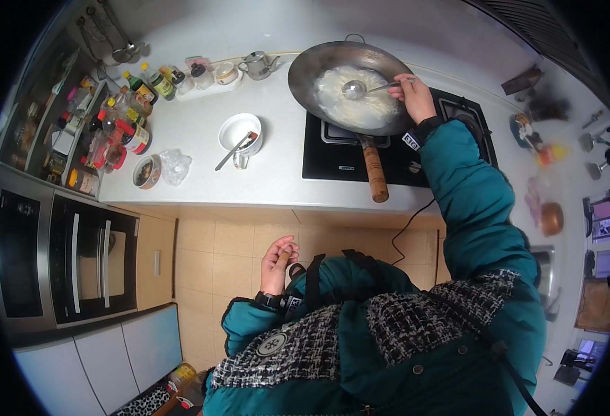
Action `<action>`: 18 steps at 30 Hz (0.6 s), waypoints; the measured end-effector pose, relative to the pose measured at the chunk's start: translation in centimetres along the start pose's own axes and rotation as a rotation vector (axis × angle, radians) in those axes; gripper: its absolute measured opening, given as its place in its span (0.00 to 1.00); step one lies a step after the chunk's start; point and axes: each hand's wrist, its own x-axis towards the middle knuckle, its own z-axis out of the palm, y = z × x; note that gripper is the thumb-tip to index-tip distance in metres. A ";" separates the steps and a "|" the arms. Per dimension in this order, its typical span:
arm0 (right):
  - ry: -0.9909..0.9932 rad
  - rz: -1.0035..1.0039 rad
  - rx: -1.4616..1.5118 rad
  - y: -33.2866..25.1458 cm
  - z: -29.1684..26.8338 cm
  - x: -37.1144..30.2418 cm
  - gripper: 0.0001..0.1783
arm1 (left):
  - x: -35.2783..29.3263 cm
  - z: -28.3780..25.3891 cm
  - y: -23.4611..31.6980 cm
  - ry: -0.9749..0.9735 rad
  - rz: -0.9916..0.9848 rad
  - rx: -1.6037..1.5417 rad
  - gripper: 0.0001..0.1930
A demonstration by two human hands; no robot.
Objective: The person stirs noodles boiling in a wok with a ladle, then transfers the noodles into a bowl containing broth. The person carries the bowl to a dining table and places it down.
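Observation:
My right hand (416, 96) grips the handle of a metal ladle (354, 89) over the far right of the counter. The ladle's round bowl rests among pale noodles (370, 109) in cloudy liquid. They lie in a wide dark wok (306, 69), which sits on the black gas stove (329, 158). The wok's wooden handle (374, 170) points back toward me. Away from the counter, my left hand (278, 263) hangs in front of my body with loosely bent fingers and nothing in it.
Left of the stove stands a white mug (230, 128) with a spoon (234, 151) across its rim. Farther left are a small bowl (146, 171), a clear plastic bag (175, 167) and several sauce bottles (130, 125). A metal teapot (258, 66) stands by the wall.

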 end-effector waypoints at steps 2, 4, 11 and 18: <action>0.002 0.071 0.097 -0.6 -0.6 -0.3 0.15 | 0.0 0.1 0.1 -0.011 0.001 -0.001 0.13; -0.008 0.115 0.148 -1.2 -1.2 -0.6 0.15 | 0.2 0.2 0.2 -0.011 -0.001 -0.004 0.13; 0.005 0.175 0.296 -3.2 -4.3 -3.6 0.15 | 1.3 0.9 0.3 -0.069 -0.015 0.021 0.13; 0.077 0.084 0.355 -3.8 -10.9 -10.3 0.18 | 3.0 1.9 0.2 -0.162 -0.047 0.057 0.12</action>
